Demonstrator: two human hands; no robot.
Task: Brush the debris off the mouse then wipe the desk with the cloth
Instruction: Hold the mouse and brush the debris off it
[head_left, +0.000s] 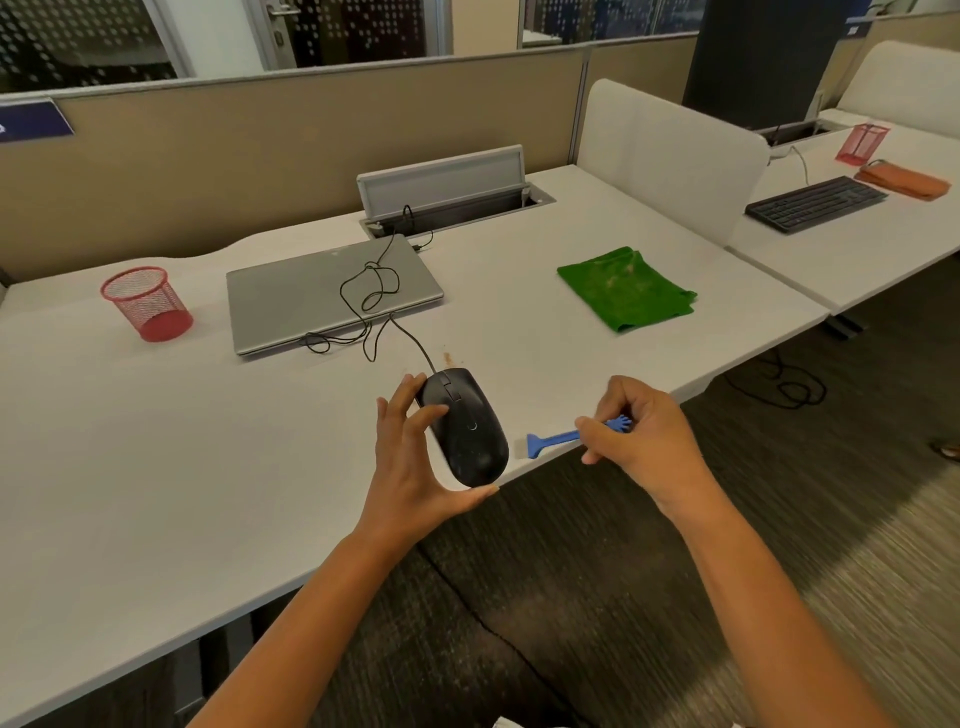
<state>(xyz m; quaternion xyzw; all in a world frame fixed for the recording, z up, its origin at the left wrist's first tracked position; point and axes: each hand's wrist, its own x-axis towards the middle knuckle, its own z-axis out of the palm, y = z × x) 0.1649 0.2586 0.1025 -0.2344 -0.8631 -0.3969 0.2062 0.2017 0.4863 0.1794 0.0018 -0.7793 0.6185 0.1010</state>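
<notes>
head: left hand (410, 457) grips mouse (465, 426) (lifted); right hand (641, 436) pinches brush (553, 439).

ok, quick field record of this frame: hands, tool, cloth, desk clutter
left hand: holds black wired mouse, lifted near the desk's front edge
right hand: pinches small blue brush, bristle end pointing at the mouse, apart from it
green cloth: flat on desk, untouched
closed laptop: mouse cable looped over its lid
red mesh cup: upright, left of laptop

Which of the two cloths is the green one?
The green cloth lies spread on the near desk, right of the laptop; the orange cloth is beyond the divider.
</notes>
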